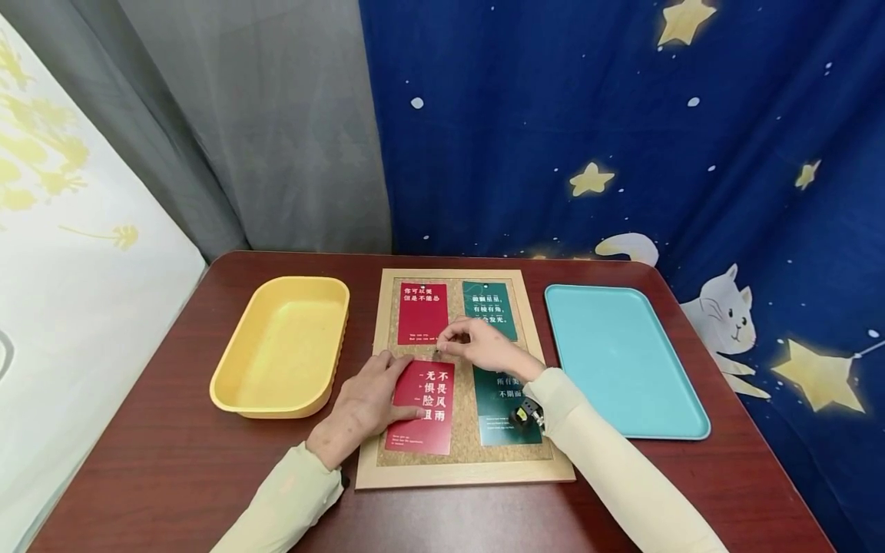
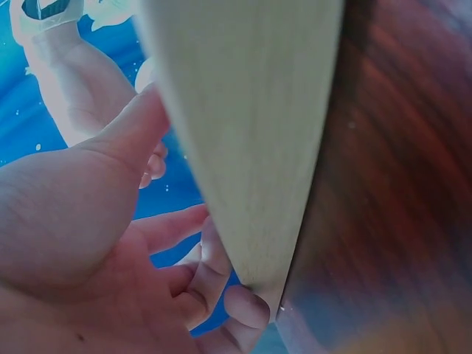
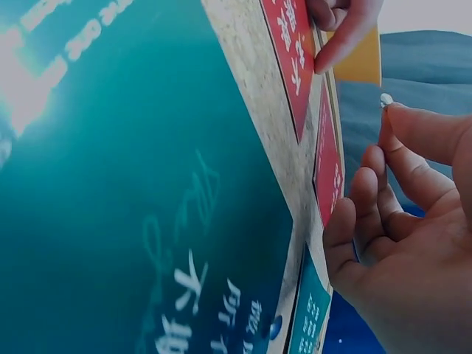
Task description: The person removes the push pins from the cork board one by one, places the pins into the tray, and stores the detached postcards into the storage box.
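A wood-framed cork board [image 1: 465,476] bears two red cards and two green cards. On the lower red card [image 1: 439,438], my left hand [image 1: 362,401] rests with its thumb and fingers spread at the card's left side and top. Just above that card's top edge, my right hand [image 1: 480,346] pinches a small pin [image 3: 386,100] between thumb and forefinger. Pins show at the tops of the upper red card [image 1: 423,313] and the upper green card [image 1: 484,290]. The lower green card [image 1: 512,432] lies partly under my right wrist; a blue pin [image 3: 275,327] shows at its edge.
A yellow tray [image 1: 276,349] stands left of the board and a light blue tray [image 1: 622,361] right of it, on the dark red table [image 1: 173,461]. Behind the table hang a grey curtain [image 1: 276,138] and a blue starry curtain [image 1: 518,138].
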Action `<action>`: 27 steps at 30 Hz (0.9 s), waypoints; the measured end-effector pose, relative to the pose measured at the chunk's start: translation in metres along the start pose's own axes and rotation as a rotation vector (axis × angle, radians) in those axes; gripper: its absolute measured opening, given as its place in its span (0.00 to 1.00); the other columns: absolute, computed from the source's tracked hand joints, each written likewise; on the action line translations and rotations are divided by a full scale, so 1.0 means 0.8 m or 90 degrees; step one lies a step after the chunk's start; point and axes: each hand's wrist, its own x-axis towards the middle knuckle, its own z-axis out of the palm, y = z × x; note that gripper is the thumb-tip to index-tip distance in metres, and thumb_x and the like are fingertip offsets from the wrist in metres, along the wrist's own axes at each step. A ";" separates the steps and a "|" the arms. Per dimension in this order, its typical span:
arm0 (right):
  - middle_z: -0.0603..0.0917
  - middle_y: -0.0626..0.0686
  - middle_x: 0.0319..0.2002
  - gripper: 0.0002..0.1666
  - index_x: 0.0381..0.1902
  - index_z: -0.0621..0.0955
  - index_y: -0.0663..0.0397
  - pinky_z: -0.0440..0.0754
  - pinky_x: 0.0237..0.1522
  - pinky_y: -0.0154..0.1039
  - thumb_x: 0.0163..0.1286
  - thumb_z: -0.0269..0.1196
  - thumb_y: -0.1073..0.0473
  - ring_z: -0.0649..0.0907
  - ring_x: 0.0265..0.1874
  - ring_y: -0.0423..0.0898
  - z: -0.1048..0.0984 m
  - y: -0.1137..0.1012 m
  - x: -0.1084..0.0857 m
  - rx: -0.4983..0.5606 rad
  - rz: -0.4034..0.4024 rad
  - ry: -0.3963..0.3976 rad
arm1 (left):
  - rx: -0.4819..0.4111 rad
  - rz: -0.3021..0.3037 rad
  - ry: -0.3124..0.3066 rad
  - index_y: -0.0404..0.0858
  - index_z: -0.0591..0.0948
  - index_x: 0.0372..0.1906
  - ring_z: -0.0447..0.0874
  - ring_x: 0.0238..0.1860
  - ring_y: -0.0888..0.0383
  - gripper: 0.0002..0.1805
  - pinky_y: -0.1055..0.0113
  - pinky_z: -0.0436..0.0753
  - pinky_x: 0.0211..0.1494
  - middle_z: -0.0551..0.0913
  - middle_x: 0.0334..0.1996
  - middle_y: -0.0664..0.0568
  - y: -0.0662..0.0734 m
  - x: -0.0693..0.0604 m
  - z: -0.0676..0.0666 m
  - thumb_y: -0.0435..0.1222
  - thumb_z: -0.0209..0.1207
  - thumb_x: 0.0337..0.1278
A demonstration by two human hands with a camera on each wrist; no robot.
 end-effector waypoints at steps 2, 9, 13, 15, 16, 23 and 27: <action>0.84 0.49 0.46 0.10 0.45 0.88 0.51 0.77 0.44 0.37 0.79 0.61 0.55 0.76 0.42 0.45 -0.003 0.000 -0.002 0.005 0.004 0.008 | 0.002 0.002 0.000 0.45 0.72 0.75 0.75 0.52 0.55 0.53 0.57 0.89 0.48 0.76 0.53 0.48 0.000 0.001 0.000 0.62 0.77 0.43; 0.83 0.51 0.44 0.10 0.46 0.88 0.55 0.77 0.37 0.34 0.79 0.62 0.56 0.77 0.37 0.44 -0.014 0.004 -0.009 0.024 0.010 0.027 | -0.001 0.004 0.001 0.45 0.72 0.75 0.74 0.51 0.55 0.54 0.57 0.88 0.46 0.76 0.53 0.48 -0.002 0.002 0.001 0.63 0.77 0.43; 0.83 0.52 0.43 0.10 0.46 0.88 0.56 0.77 0.35 0.34 0.78 0.62 0.58 0.76 0.36 0.45 -0.022 0.006 -0.015 0.026 0.009 0.038 | -0.005 0.000 -0.001 0.45 0.72 0.75 0.75 0.52 0.56 0.53 0.58 0.88 0.47 0.76 0.53 0.49 -0.002 0.003 0.001 0.62 0.77 0.43; 0.83 0.53 0.42 0.10 0.46 0.88 0.56 0.77 0.36 0.35 0.78 0.62 0.59 0.76 0.36 0.45 -0.026 0.007 -0.017 0.027 0.009 0.044 | -0.006 -0.003 -0.001 0.46 0.71 0.75 0.75 0.52 0.56 0.53 0.58 0.88 0.47 0.76 0.53 0.49 -0.002 0.003 0.000 0.62 0.77 0.43; 0.84 0.52 0.42 0.10 0.46 0.88 0.56 0.77 0.37 0.35 0.78 0.62 0.59 0.76 0.38 0.45 -0.027 0.008 -0.018 0.022 0.009 0.048 | -0.006 -0.002 0.000 0.46 0.71 0.75 0.75 0.51 0.56 0.53 0.58 0.88 0.47 0.76 0.53 0.49 -0.003 0.003 0.000 0.62 0.77 0.43; 0.87 0.51 0.46 0.09 0.46 0.89 0.52 0.78 0.48 0.41 0.77 0.63 0.57 0.79 0.46 0.48 -0.035 0.020 -0.025 0.010 0.022 0.072 | -0.022 -0.010 -0.001 0.47 0.71 0.75 0.75 0.54 0.55 0.54 0.56 0.90 0.49 0.76 0.55 0.48 -0.002 0.002 0.000 0.60 0.79 0.41; 0.87 0.51 0.48 0.09 0.46 0.89 0.52 0.79 0.53 0.43 0.77 0.64 0.57 0.79 0.52 0.48 -0.040 0.028 -0.028 0.023 0.028 0.083 | -0.024 -0.012 0.000 0.47 0.70 0.75 0.75 0.55 0.55 0.54 0.55 0.90 0.51 0.76 0.56 0.48 -0.002 0.002 0.000 0.59 0.79 0.40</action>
